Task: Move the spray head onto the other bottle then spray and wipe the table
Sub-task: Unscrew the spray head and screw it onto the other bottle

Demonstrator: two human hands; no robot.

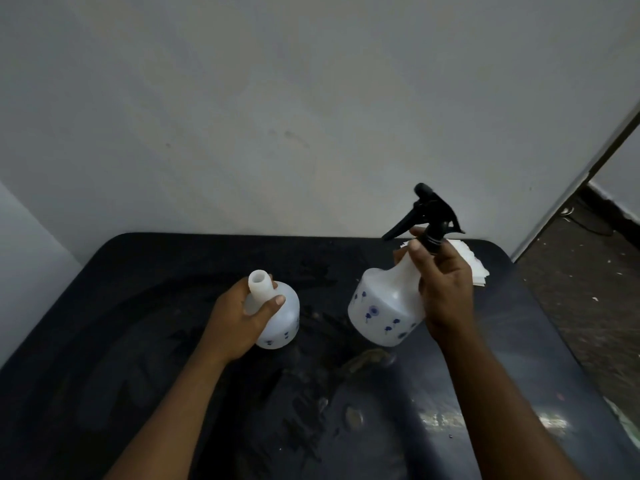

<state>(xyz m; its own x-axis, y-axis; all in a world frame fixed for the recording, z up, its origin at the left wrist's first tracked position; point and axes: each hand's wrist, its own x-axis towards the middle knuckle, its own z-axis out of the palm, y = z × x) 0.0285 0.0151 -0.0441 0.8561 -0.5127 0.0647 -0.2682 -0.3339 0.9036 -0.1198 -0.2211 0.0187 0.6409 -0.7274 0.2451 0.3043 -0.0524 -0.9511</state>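
Note:
Two white plastic bottles with small blue prints stand on a dark table (138, 341). The left bottle (280, 313) has a bare, uncapped neck, and my left hand (235, 323) is wrapped around its shoulder. The right bottle (381, 306) leans toward the right and carries the black spray head (427, 216) on its neck. My right hand (443, 282) grips that neck and the spray head's collar, fingers closed around it. The trigger points left.
A stack of white tissues (478, 268) lies at the table's back right, partly behind my right hand. Wet smears and grime mark the table's middle. A grey wall rises directly behind; the floor shows past the right edge.

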